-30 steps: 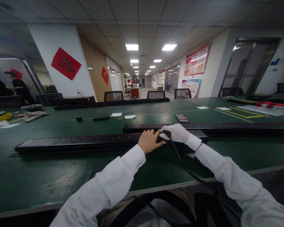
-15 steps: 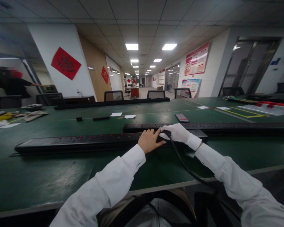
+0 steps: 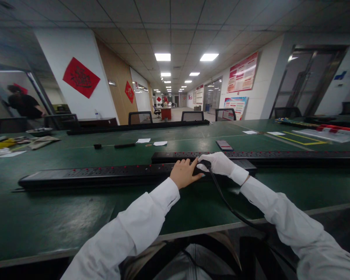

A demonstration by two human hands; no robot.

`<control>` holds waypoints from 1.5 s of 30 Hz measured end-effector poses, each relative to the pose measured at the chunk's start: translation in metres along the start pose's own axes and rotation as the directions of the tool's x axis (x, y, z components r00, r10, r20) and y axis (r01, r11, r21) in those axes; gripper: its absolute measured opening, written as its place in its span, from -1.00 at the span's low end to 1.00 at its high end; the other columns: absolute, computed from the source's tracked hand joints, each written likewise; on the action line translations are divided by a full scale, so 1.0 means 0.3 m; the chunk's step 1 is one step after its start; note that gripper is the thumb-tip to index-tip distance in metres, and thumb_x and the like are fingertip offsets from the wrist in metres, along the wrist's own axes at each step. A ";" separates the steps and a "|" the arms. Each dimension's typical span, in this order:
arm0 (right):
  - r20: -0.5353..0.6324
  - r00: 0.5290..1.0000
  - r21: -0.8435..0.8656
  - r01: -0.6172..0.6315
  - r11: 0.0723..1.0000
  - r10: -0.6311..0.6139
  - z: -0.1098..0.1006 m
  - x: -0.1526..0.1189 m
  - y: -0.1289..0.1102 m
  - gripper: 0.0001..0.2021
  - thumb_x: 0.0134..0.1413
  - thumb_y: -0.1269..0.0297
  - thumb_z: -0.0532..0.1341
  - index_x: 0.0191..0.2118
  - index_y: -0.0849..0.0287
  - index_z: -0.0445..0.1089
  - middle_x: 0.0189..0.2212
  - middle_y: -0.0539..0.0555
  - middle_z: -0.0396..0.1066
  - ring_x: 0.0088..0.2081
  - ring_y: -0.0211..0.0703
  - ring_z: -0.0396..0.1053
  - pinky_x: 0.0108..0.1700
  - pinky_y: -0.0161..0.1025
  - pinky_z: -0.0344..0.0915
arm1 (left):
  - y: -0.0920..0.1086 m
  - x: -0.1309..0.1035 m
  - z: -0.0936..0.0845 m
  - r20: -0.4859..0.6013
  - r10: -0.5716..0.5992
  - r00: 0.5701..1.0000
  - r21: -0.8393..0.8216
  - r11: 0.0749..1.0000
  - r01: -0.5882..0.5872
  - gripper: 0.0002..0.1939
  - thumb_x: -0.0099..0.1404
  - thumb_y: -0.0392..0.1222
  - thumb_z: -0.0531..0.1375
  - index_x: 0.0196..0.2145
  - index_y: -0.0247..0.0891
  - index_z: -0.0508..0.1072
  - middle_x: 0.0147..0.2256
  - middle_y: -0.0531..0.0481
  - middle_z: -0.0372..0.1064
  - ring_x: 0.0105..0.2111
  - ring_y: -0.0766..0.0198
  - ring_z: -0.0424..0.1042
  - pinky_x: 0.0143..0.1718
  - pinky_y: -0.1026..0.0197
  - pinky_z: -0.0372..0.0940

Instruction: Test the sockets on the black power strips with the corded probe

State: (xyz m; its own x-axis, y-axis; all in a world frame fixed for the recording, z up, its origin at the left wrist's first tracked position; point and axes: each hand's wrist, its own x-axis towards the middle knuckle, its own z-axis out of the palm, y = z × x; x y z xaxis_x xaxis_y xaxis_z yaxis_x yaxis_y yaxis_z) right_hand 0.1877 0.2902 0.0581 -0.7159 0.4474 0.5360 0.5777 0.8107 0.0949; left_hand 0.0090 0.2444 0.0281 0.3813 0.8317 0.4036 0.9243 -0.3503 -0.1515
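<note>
A long black power strip (image 3: pixel 105 174) with a row of sockets and small red parts lies across the green table. My bare left hand (image 3: pixel 185 173) grips its right part, fingers over the top and far side, thumb stretched along the near side. Beside it, my right hand (image 3: pixel 220 164) in a white glove is closed around a black plug (image 3: pixel 205 164) pressed at the strip's top. Whether the plug is fully seated is hidden. From the plug a black cable (image 3: pixel 226 204) runs down over the table's front edge.
A second power strip (image 3: pixel 280 156) lies just behind, reaching right. Farther back are a phone (image 3: pixel 224 145), white paper slips (image 3: pixel 160 143), a small black part (image 3: pixel 97 146) and more long black strips (image 3: pixel 140 126). Cloth (image 3: pixel 43 142) and a bowl (image 3: pixel 39 132) sit left. A person (image 3: pixel 23 102) stands far left.
Both my hands, the plug and the strip stay in the same place. The person at the far left has turned and no longer has an arm stretched out to the right.
</note>
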 end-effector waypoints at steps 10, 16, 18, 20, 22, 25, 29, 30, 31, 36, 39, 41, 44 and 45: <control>-0.011 1.000 -0.020 -0.012 1.000 0.011 0.001 0.000 0.001 -0.69 0.08 0.05 0.00 -0.30 0.13 0.38 -0.51 0.04 0.44 -0.46 -0.28 0.36 -0.43 -0.40 0.08 | -0.027 0.000 -0.009 0.021 0.055 0.998 0.003 0.998 -0.055 -0.25 0.12 0.36 -0.14 0.15 -0.12 0.02 -0.16 -0.14 0.29 -0.18 0.05 0.28 -0.23 0.10 0.11; -0.022 1.000 -0.024 -0.008 1.000 0.007 0.005 -0.003 0.005 -0.71 0.06 0.05 0.01 -0.29 0.09 0.38 -0.52 0.02 0.44 -0.47 -0.28 0.36 -0.43 -0.40 0.08 | -0.093 -0.023 -0.026 0.090 0.038 0.995 0.039 0.998 -0.041 -0.23 0.09 0.41 -0.24 0.14 -0.04 0.04 -0.19 -0.13 0.31 -0.24 0.05 0.33 -0.31 0.12 0.13; -0.026 1.000 -0.025 -0.015 1.000 0.014 0.010 -0.005 0.009 -0.71 0.06 0.04 0.01 -0.29 0.08 0.38 -0.53 0.01 0.44 -0.48 -0.28 0.36 -0.43 -0.40 0.07 | -0.112 -0.036 -0.029 0.099 0.019 0.995 0.032 0.999 -0.022 -0.23 0.10 0.40 -0.26 0.14 -0.06 0.04 -0.18 -0.13 0.32 -0.24 0.06 0.34 -0.33 0.13 0.14; -0.025 1.000 -0.028 -0.018 0.999 0.018 0.012 -0.007 0.010 -0.70 0.06 0.03 0.01 -0.30 0.08 0.38 -0.54 0.01 0.43 -0.49 -0.28 0.36 -0.44 -0.40 0.06 | -0.123 -0.046 -0.029 0.095 0.005 0.995 0.030 1.000 -0.008 -0.23 0.12 0.39 -0.26 0.13 -0.09 0.06 -0.18 -0.13 0.32 -0.23 0.07 0.33 -0.32 0.13 0.15; -0.023 1.000 -0.035 -0.013 0.999 0.012 0.011 -0.008 0.009 -0.68 0.07 0.02 0.00 -0.31 0.08 0.38 -0.54 0.01 0.44 -0.49 -0.29 0.35 -0.45 -0.40 0.05 | -0.127 -0.051 -0.025 0.081 -0.004 0.997 0.035 0.999 0.001 -0.22 0.12 0.39 -0.26 0.12 -0.15 0.09 -0.18 -0.14 0.32 -0.22 0.06 0.33 -0.31 0.13 0.15; -0.016 0.999 -0.091 -0.033 0.995 0.032 0.007 -0.003 -0.001 -0.63 0.07 -0.02 -0.03 -0.34 0.11 0.39 -0.56 0.03 0.43 -0.50 -0.28 0.35 -0.47 -0.39 0.00 | -0.123 -0.051 -0.017 0.058 -0.010 0.998 0.040 0.999 0.008 -0.21 0.12 0.39 -0.26 0.10 -0.19 0.13 -0.18 -0.15 0.33 -0.21 0.07 0.32 -0.27 0.12 0.15; -0.060 0.984 -0.249 -0.178 0.952 0.169 0.009 0.012 -0.024 -0.52 0.08 -0.08 -0.10 -0.45 0.17 0.39 -0.62 0.09 0.41 -0.52 -0.23 0.34 -0.49 -0.37 -0.08 | -0.116 -0.046 -0.013 0.055 -0.021 0.998 0.038 0.999 0.018 -0.21 0.11 0.40 -0.24 0.07 -0.19 0.16 -0.20 -0.15 0.34 -0.20 0.08 0.32 -0.23 0.13 0.14; -0.078 0.977 -0.275 -0.215 0.937 0.201 0.012 0.014 -0.029 -0.50 0.10 -0.07 -0.12 -0.48 0.18 0.39 -0.63 0.09 0.41 -0.52 -0.23 0.33 -0.49 -0.36 -0.10 | -0.115 -0.045 -0.013 0.058 -0.024 0.998 0.038 0.999 0.021 -0.21 0.10 0.40 -0.24 0.07 -0.19 0.17 -0.20 -0.15 0.34 -0.21 0.08 0.32 -0.23 0.13 0.14; -0.096 0.970 -0.289 -0.242 0.926 0.224 0.015 0.015 -0.035 -0.49 0.11 -0.06 -0.14 -0.49 0.18 0.38 -0.63 0.10 0.40 -0.53 -0.23 0.33 -0.49 -0.36 -0.11 | -0.114 -0.044 -0.013 0.061 -0.027 0.998 0.037 0.999 0.025 -0.21 0.10 0.41 -0.25 0.07 -0.19 0.17 -0.20 -0.15 0.34 -0.21 0.08 0.32 -0.23 0.13 0.13; -0.178 0.954 -0.262 -0.283 0.923 0.242 0.028 0.007 -0.058 -0.52 0.12 0.01 -0.13 -0.52 0.17 0.37 -0.63 0.07 0.40 -0.55 -0.26 0.32 -0.50 -0.36 -0.11 | -0.114 -0.042 -0.015 0.068 -0.027 0.997 0.038 0.999 0.024 -0.22 0.11 0.40 -0.23 0.06 -0.20 0.17 -0.19 -0.15 0.34 -0.20 0.06 0.32 -0.23 0.12 0.14; -0.260 0.933 -0.148 -0.294 0.944 0.249 0.004 0.017 -0.054 -0.56 0.11 0.04 -0.11 -0.54 0.18 0.34 -0.65 0.04 0.37 -0.56 -0.30 0.29 -0.50 -0.38 -0.06 | -0.113 -0.043 -0.016 0.062 -0.023 0.998 0.039 0.999 0.021 -0.23 0.11 0.39 -0.23 0.05 -0.20 0.19 -0.19 -0.15 0.34 -0.21 0.05 0.32 -0.24 0.10 0.14; -0.369 0.879 0.021 -0.316 0.948 0.302 -0.028 0.039 -0.042 -0.58 0.13 0.07 -0.11 -0.54 0.18 0.32 -0.63 0.01 0.36 -0.55 -0.32 0.29 -0.48 -0.40 0.00 | -0.112 -0.044 -0.016 0.055 -0.023 0.998 0.030 0.999 0.021 -0.23 0.11 0.39 -0.22 0.05 -0.21 0.19 -0.19 -0.15 0.33 -0.21 0.06 0.32 -0.24 0.10 0.14; -0.514 0.746 0.308 -0.299 0.903 0.423 -0.064 0.079 -0.026 -0.56 0.13 0.03 -0.14 -0.53 0.18 0.28 -0.57 0.00 0.36 -0.49 -0.30 0.30 -0.43 -0.40 0.09 | -0.111 -0.045 -0.016 0.045 -0.028 0.999 0.023 0.999 0.027 -0.23 0.11 0.39 -0.22 0.04 -0.22 0.19 -0.19 -0.16 0.33 -0.20 0.06 0.32 -0.23 0.10 0.14; -0.514 0.739 0.362 -0.274 0.891 0.436 -0.065 0.089 -0.026 -0.57 0.12 0.02 -0.14 -0.52 0.18 0.28 -0.55 0.01 0.36 -0.48 -0.30 0.31 -0.43 -0.41 0.11 | -0.111 -0.046 -0.015 0.041 -0.029 0.999 0.024 0.999 0.028 -0.23 0.11 0.39 -0.22 0.04 -0.22 0.19 -0.20 -0.16 0.33 -0.20 0.06 0.32 -0.22 0.10 0.14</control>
State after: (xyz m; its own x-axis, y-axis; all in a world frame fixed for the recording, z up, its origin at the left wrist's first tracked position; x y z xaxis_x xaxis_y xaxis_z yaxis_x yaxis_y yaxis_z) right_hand 0.1717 0.2885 0.0881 -0.0754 0.4901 0.8684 0.5690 0.7364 -0.3662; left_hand -0.0270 0.2427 0.0317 0.3545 0.8587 0.3701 0.9348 -0.3163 -0.1615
